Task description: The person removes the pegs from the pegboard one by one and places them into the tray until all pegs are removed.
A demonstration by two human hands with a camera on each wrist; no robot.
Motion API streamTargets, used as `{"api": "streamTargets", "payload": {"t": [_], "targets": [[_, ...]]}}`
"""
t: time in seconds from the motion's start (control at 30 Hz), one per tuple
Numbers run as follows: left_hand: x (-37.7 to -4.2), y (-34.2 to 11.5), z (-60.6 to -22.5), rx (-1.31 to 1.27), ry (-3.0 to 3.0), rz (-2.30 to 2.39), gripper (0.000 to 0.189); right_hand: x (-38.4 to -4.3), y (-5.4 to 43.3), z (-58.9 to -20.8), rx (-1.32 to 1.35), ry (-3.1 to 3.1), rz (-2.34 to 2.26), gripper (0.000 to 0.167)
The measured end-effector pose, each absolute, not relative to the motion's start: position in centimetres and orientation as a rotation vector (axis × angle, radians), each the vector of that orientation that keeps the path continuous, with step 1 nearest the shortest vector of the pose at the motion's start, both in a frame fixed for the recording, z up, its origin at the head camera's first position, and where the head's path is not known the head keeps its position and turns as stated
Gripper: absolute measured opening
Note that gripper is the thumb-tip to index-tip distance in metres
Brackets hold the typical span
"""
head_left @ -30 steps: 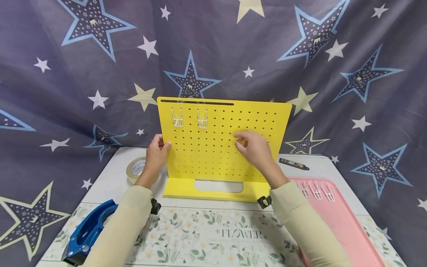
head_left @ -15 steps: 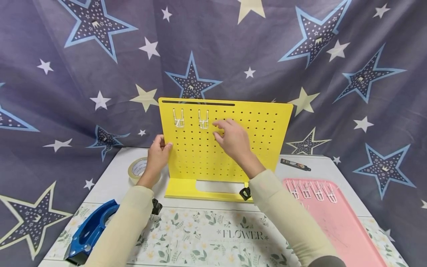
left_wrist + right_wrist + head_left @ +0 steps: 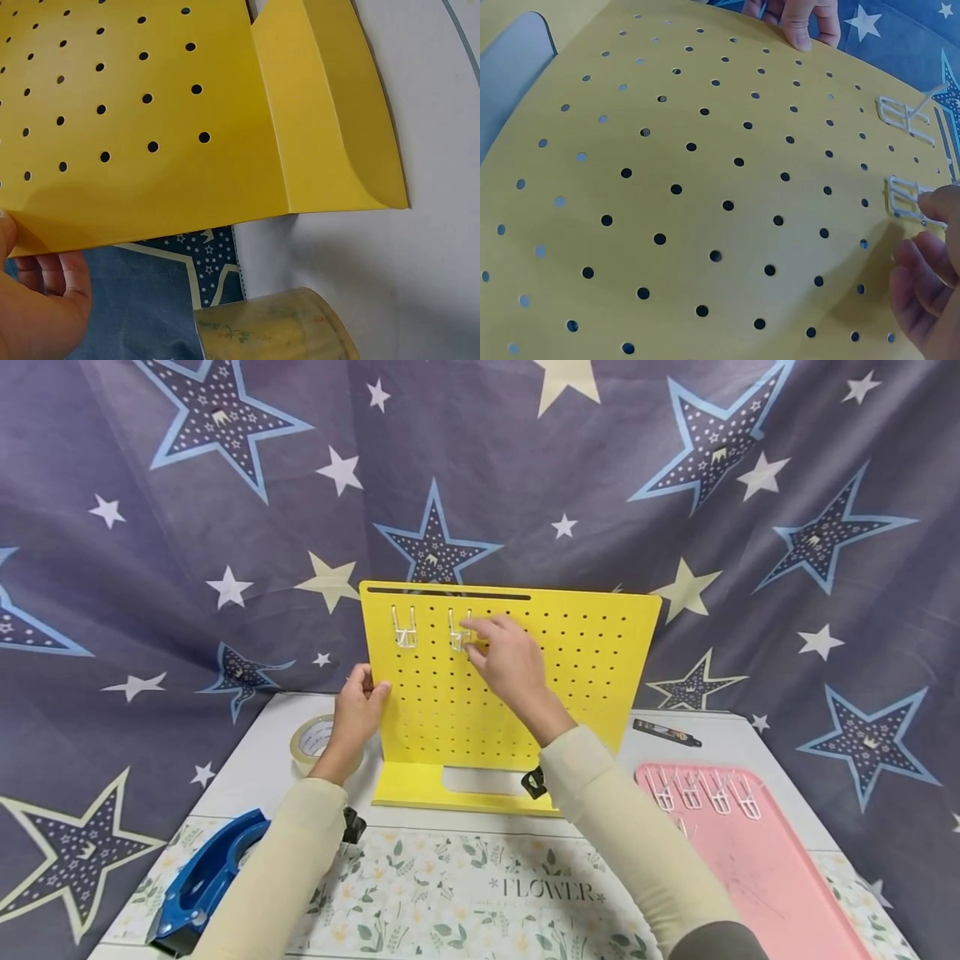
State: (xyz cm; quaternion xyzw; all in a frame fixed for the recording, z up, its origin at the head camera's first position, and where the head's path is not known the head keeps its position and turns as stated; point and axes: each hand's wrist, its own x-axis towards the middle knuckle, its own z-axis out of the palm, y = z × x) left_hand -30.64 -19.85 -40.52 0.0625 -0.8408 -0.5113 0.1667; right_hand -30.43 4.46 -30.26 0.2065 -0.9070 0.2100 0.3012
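Observation:
My left hand (image 3: 358, 710) grips the left edge of a yellow pegboard (image 3: 585, 693), thumb in front and fingers curled behind, as the left wrist view also shows. Two white wire hooks hang near its top: one hook (image 3: 405, 628) at the far left, a second hook (image 3: 456, 631) to its right. At that second hook is my right hand (image 3: 513, 664), index finger and thumb apart at its right side. In the right wrist view a fingertip (image 3: 934, 201) overlaps the hook's wire, while the other fingers bend loosely below.
A pink tray (image 3: 757, 868) with several white wire hooks (image 3: 705, 791) lies at the right. Behind it is a dark marker-like stick (image 3: 667, 732). A tape roll (image 3: 306, 743) stands left of the board, and a blue tape dispenser (image 3: 202, 877) lies at the front left.
My right hand has moved left and up across the board, from its right half to the second hook. My left hand keeps its hold on the edge.

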Motion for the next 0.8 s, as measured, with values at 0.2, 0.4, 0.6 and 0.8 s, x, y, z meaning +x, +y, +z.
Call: {"api": "streamTargets", "payload": {"t": [0.2, 0.4, 0.6, 0.8], "targets": [[-30.5, -19.7, -40.5, 0.166, -2.396, -1.449, 0.024, -30.4, 4.0, -30.3, 0.553, -2.388, 0.526, 0.023], [-30.5, -19.8, -40.5, 0.152, -2.389, -1.413, 0.023, -30.1, 3.2, -30.2, 0.493, -2.397, 0.535, 0.017], [-30.5, -19.8, -40.5, 0.162, -2.396, -1.411, 0.022, -30.0, 2.7, -30.2, 0.435, -2.381, 0.56, 0.013], [-30.4, -19.8, -40.5, 0.156, -2.401, -1.395, 0.022, -30.1, 2.4, -30.2, 0.414, -2.349, 0.568, 0.011]]}}
